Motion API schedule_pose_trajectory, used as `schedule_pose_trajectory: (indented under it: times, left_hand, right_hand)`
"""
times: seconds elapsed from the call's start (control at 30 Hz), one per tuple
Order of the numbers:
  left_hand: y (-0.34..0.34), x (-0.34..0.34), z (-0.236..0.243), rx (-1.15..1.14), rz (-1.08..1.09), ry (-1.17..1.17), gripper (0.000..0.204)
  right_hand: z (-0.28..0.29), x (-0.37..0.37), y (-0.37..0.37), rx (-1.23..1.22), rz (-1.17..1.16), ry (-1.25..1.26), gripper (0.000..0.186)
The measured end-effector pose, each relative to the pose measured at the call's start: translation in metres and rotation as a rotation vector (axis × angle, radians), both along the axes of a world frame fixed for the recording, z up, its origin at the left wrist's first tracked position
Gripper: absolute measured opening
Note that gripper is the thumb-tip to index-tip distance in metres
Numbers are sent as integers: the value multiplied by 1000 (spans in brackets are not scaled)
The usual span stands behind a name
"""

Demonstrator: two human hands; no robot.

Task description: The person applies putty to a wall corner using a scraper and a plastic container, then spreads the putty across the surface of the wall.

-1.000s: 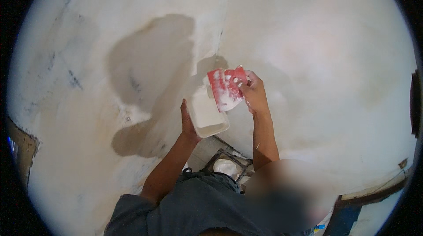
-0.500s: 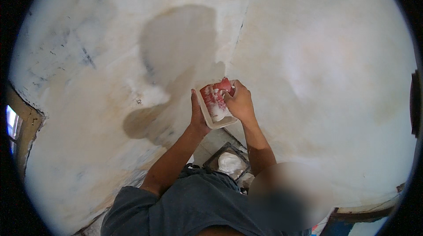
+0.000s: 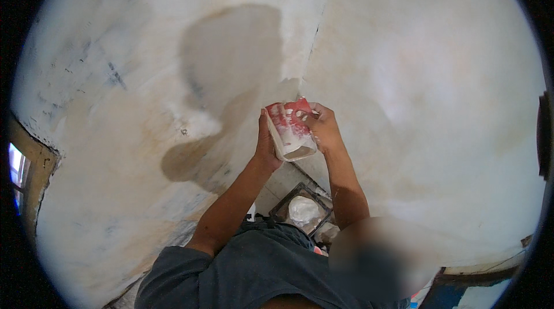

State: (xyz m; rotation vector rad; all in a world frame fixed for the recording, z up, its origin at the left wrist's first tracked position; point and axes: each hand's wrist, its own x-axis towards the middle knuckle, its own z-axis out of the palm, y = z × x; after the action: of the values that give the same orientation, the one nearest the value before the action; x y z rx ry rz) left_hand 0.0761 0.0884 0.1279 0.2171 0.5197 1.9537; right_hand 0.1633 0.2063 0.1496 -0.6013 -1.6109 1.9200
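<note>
My left hand (image 3: 266, 146) is wrapped round the left side and underside of an off-white shallow container (image 3: 301, 152), held in front of the wall corner. In my right hand (image 3: 326, 129) is a flat red scraper (image 3: 297, 114) heavily smeared with white paste, pinched at its right edge with the thumb on top. The scraper lies over the container's opening and covers much of its inside. White paste also coats the lower part of the scraper.
Two pale, patchy wall faces (image 3: 415, 153) meet at a corner line ahead. Below my hands, a dark-framed square tray (image 3: 279, 211) holds a white lump (image 3: 304, 211). A window frame (image 3: 40, 164) stands at far left, and a dark wooden frame (image 3: 476, 279) at lower right.
Both hands have shifted slightly, with the container tilting. The red scraper has turned flatter across the container's opening, still in my right hand.
</note>
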Motion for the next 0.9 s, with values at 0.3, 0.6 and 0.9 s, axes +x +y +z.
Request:
schedule_pose_trajectory:
  times: [0.3, 0.6, 0.9]
  left_hand:
    - [-65, -27, 31, 29, -151, -105, 83]
    - [-109, -46, 68, 99, -201, -40, 74]
    - [-127, -68, 68, 84, -166, 3, 74]
  right_hand:
    - [55, 4, -44, -307, -156, 172, 29]
    - [119, -27, -38, -362, -374, 295, 16]
    - [147, -91, 18, -261, -461, 360, 18]
